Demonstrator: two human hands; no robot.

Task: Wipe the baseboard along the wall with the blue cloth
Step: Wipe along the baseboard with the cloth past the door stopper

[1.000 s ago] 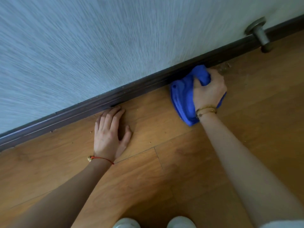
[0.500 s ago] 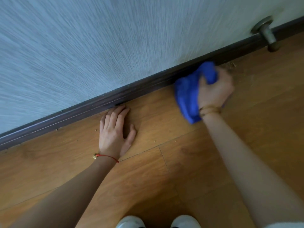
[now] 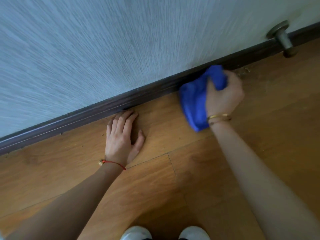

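We see the right hand (image 3: 223, 96) gripping a bunched blue cloth (image 3: 195, 103), fingers curled round its upper fold, and the far end of the cloth is pressed against the dark baseboard (image 3: 107, 110) where it meets the wood floor (image 3: 173, 187). The rest of the cloth hangs to the left of the hand and trails down onto the floor near the wrist, which wears a gold bangle (image 3: 219, 117). The left hand (image 3: 123, 135) lies flat on the floor to the left, fingers straight and together, holding nothing; its fingertips reach the foot of the baseboard. A red string bracelet (image 3: 112, 164) circles that wrist. Just right of the cloth, a scatter of crumbs and dust (image 3: 245, 71) sits on the floor beside the baseboard, and further right a metal door stop (image 3: 282, 38) juts out from the pale textured wall (image 3: 103, 49). At the near edge, the toes of two white shoes (image 3: 166, 233) show.
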